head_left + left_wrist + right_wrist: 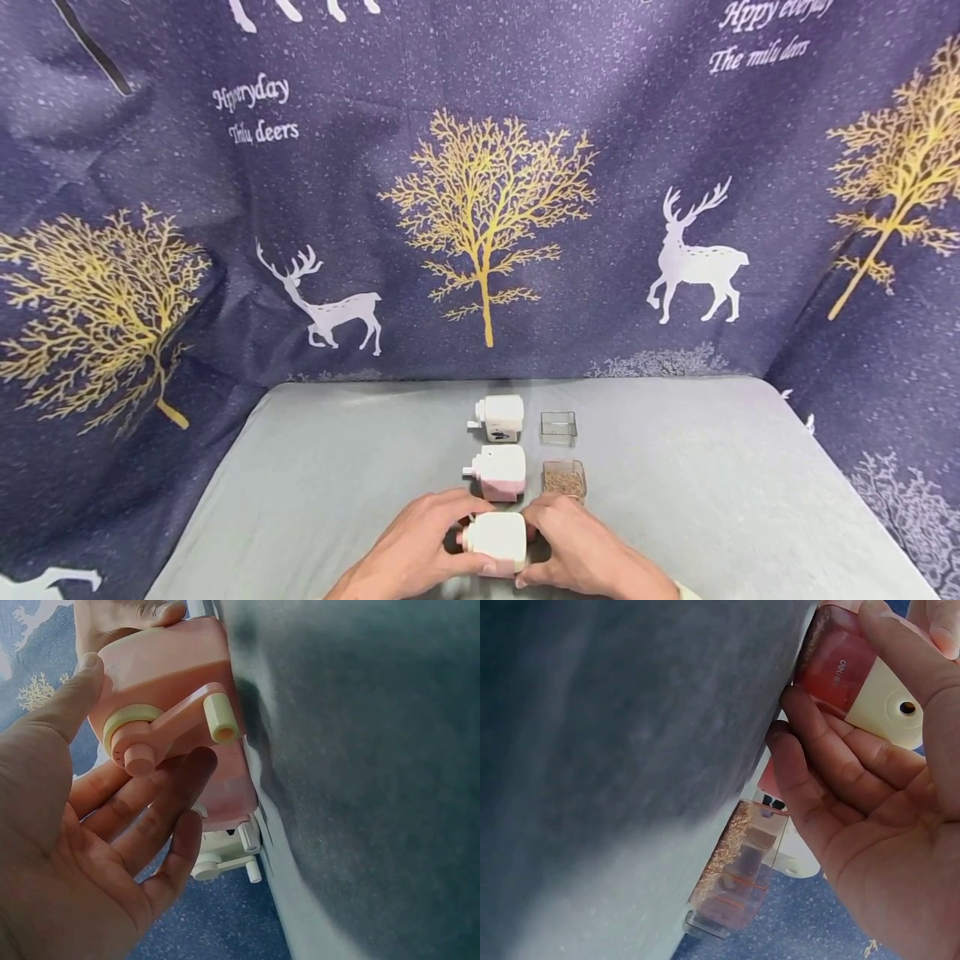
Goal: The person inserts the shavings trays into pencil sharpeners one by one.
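The nearest pencil sharpener, pink with a cream cover, stands between both hands. My left hand grips it from the crank side, thumb on the near side and fingers around the far side. In the left wrist view its pink crank has a pale yellow knob. From the other side my right hand holds it with thumb and fingers. The right wrist view shows its reddish shavings drawer and the pencil hole. Just beyond stands a second sharpener, pink and white.
A white sharpener stands farthest back in the row. To the right lie a clear drawer and, nearer, a see-through drawer holding shavings, close to the right hand. Grey cloth covers the table; a patterned curtain hangs behind.
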Tool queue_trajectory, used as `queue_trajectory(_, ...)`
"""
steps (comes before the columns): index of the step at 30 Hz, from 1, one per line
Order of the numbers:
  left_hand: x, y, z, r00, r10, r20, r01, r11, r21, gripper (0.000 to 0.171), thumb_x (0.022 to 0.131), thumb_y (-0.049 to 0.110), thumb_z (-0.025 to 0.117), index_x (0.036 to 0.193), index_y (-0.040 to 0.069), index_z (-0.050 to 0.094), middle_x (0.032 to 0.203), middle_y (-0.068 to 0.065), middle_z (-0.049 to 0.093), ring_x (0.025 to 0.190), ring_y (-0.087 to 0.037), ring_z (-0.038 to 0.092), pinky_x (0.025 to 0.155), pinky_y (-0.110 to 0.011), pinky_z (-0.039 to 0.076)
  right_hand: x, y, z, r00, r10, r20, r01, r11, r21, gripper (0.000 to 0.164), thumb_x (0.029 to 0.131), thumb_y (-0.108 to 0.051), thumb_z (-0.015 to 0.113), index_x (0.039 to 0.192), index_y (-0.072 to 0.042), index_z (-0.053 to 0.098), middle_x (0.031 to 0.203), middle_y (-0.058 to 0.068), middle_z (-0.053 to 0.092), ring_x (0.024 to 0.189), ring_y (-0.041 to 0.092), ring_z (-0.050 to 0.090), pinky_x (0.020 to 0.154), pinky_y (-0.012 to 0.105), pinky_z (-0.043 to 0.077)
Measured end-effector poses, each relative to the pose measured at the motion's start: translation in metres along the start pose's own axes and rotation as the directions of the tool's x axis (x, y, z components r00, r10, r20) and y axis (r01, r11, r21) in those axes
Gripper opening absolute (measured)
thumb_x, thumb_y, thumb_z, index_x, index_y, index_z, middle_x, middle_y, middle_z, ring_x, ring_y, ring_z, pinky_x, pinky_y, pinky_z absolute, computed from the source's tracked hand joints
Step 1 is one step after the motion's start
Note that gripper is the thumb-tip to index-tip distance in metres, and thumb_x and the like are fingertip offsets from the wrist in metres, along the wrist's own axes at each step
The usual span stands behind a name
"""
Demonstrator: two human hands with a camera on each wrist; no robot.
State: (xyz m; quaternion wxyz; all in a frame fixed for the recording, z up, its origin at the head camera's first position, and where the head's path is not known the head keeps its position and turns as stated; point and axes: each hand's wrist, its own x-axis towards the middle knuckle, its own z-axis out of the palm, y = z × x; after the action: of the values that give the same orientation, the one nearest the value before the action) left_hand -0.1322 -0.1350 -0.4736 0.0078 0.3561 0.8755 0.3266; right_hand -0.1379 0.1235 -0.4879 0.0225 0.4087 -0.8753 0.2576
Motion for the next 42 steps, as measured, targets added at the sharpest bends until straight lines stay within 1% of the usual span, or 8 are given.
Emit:
queue_trajectory(5, -0.0001, 0.0003, 0.0008, 1.000, 0.010, -0.012, -0.010, 1.000, -0.016, 0.046, 0.080, 0.058, 0.069, 0.120, 0.035, 0.063, 0.101, 0.022, 0.058, 0.078, 0.000, 0.054, 0.064, -0.019, 0.048, 0.0000, 0.0002, 0.0002, 1.000, 0.006, 0.002, -0.006, 1.000, 0.014, 0.033, 0.071, -0.052, 0.081, 0.078, -0.032, 0.055, 0.077, -0.019, 0.054, 0.072, 0.001, 0.051, 0.061, 0.018, 0.041)
queue_trajectory(12, -0.0005, -0.0016, 0.0017, 1.000, -0.009, -0.003, 0.009, 0.999, -0.033, 0.047, 0.080, 0.059, 0.068, 0.121, 0.036, 0.062, 0.101, 0.022, 0.058, 0.079, 0.001, 0.054, 0.065, -0.019, 0.048, 0.0003, 0.0000, 0.0005, 1.000, -0.001, 0.000, 0.001, 1.000, 0.005, 0.034, 0.071, -0.052, 0.081, 0.078, -0.032, 0.055, 0.077, -0.019, 0.054, 0.071, 0.001, 0.051, 0.060, 0.017, 0.041)
queue_trajectory(15, -0.0011, -0.0015, 0.0016, 1.000, -0.010, -0.004, 0.010, 1.000, -0.017, 0.049, 0.080, 0.060, 0.068, 0.122, 0.035, 0.062, 0.101, 0.022, 0.057, 0.080, 0.001, 0.055, 0.066, -0.019, 0.049, 0.0004, 0.0000, 0.0002, 1.000, -0.006, 0.005, 0.006, 1.000, 0.011, 0.033, 0.072, -0.053, 0.080, 0.079, -0.032, 0.055, 0.077, -0.018, 0.054, 0.070, 0.001, 0.050, 0.059, 0.017, 0.040)
queue_trajectory(18, -0.0011, -0.0019, 0.0012, 1.000, -0.023, 0.009, 0.023, 1.000, -0.005, 0.051, 0.080, 0.061, 0.067, 0.123, 0.035, 0.061, 0.103, 0.021, 0.057, 0.082, 0.001, 0.055, 0.067, -0.021, 0.049, 0.0001, 0.0002, 0.0001, 1.000, 0.002, 0.014, -0.002, 1.000, 0.016, 0.033, 0.073, -0.053, 0.079, 0.080, -0.032, 0.055, 0.077, -0.018, 0.054, 0.070, 0.002, 0.051, 0.059, 0.017, 0.040)
queue_trajectory(23, -0.0006, -0.0029, 0.0005, 0.999, -0.028, 0.020, 0.028, 1.000, 0.010, 0.053, 0.080, 0.063, 0.066, 0.125, 0.034, 0.061, 0.107, 0.020, 0.058, 0.086, 0.001, 0.056, 0.069, -0.023, 0.051, -0.0009, 0.0001, 0.0001, 1.000, 0.014, 0.026, -0.014, 1.000, -0.008, 0.034, 0.074, -0.055, 0.078, 0.082, -0.031, 0.055, 0.077, -0.020, 0.054, 0.071, 0.001, 0.051, 0.061, 0.019, 0.042)
queue_trajectory(26, -0.0004, -0.0032, 0.0004, 1.000, -0.020, 0.015, 0.019, 1.000, 0.019, 0.053, 0.081, 0.062, 0.066, 0.125, 0.034, 0.062, 0.106, 0.021, 0.058, 0.085, 0.002, 0.056, 0.069, -0.023, 0.050, -0.0010, 0.0008, 0.0004, 1.000, 0.015, 0.028, -0.015, 1.000, -0.009, 0.034, 0.074, -0.056, 0.077, 0.082, -0.031, 0.055, 0.078, -0.020, 0.054, 0.072, 0.000, 0.051, 0.062, 0.019, 0.043)
queue_trajectory(35, -0.0008, -0.0024, 0.0001, 0.999, -0.022, 0.027, 0.022, 1.000, 0.017, 0.051, 0.082, 0.062, 0.064, 0.125, 0.034, 0.061, 0.101, 0.022, 0.058, 0.078, 0.002, 0.054, 0.064, -0.020, 0.048, -0.0012, 0.0006, -0.0008, 1.000, 0.014, 0.027, -0.014, 1.000, 0.011, 0.033, 0.074, -0.054, 0.078, 0.083, -0.031, 0.056, 0.079, -0.018, 0.055, 0.073, 0.001, 0.052, 0.061, 0.018, 0.043)
queue_trajectory(42, 0.0000, -0.0028, -0.0012, 0.998, -0.029, 0.048, 0.028, 0.999, 0.033, 0.050, 0.083, 0.064, 0.062, 0.125, 0.037, 0.059, 0.107, 0.021, 0.058, 0.080, 0.002, 0.055, 0.065, -0.023, 0.049, -0.0010, -0.0008, -0.0019, 1.000, 0.000, 0.016, 0.000, 1.000, 0.008, 0.032, 0.074, -0.051, 0.080, 0.083, -0.031, 0.056, 0.079, -0.018, 0.055, 0.073, 0.002, 0.053, 0.062, 0.019, 0.043)
